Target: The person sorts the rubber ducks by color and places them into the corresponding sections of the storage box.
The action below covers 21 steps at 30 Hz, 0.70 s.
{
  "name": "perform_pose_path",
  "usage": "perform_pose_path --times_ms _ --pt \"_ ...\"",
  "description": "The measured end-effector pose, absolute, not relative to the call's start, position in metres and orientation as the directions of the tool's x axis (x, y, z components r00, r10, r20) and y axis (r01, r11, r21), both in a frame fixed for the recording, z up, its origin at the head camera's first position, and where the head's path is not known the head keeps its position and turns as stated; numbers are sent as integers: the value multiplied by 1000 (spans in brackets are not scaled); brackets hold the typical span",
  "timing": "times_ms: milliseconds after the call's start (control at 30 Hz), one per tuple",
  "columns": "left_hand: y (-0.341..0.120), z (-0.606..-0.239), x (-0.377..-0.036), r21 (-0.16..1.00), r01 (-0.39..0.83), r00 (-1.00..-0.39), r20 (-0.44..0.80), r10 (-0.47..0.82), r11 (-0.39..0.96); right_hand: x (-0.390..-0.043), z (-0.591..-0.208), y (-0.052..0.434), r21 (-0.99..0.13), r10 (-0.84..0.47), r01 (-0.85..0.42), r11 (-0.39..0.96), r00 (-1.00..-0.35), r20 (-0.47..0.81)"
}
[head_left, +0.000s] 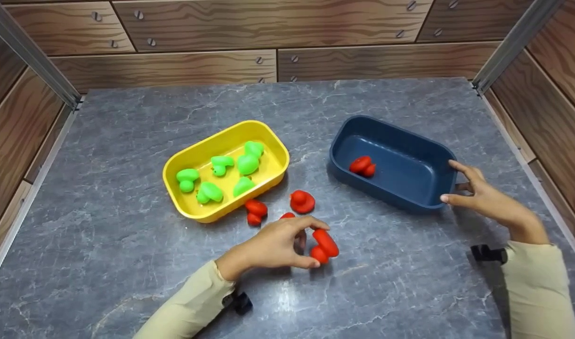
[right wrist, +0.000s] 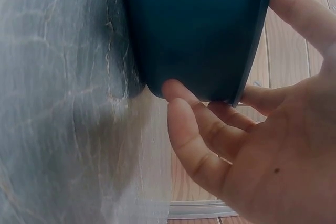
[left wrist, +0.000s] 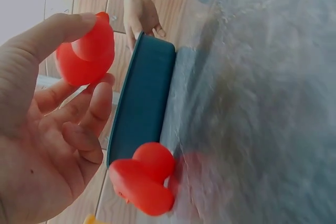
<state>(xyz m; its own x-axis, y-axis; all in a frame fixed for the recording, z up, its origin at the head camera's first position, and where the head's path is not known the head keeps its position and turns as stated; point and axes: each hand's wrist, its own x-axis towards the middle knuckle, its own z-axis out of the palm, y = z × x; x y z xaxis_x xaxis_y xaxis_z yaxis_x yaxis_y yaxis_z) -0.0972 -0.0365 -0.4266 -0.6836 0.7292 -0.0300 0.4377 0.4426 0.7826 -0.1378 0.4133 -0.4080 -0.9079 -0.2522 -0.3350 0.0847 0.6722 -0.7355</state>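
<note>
The left hand, at lower centre of the head view, pinches a red duck between thumb and curled fingers; the left wrist view shows the duck held at the fingertips only, not seated in the palm. The right hand, at right of frame, has its thumb and fingers closed around the near right corner of the blue tray, thumb over the rim and fingertips under the outer wall. One red duck already lies inside the blue tray. Two more red ducks stand on the grey tabletop between the two trays, and a further red piece shows just behind the left fingers, mostly hidden. The yellow tray, left of centre, holds five green ducks. Risk assessment: the fingertip pinch on a smooth rounded toy is shallow, so the duck could squirt out and roll. The hidden piece and its neighbours sit close to the left hand and could be knocked as it lifts. The right hand's corner hold could tilt or slide the blue tray and shift the duck inside.
</note>
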Motion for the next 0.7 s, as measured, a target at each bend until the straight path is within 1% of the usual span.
perform_pose_path --times_ms 367,700 --pt "-13 -420 -105 832 428 -717 75 693 353 -138 -408 413 -732 -255 81 676 -907 -336" --pt "15 -411 -113 868 392 -757 116 643 305 -139 -410 414 -739 -250 83 669 -911 -328"
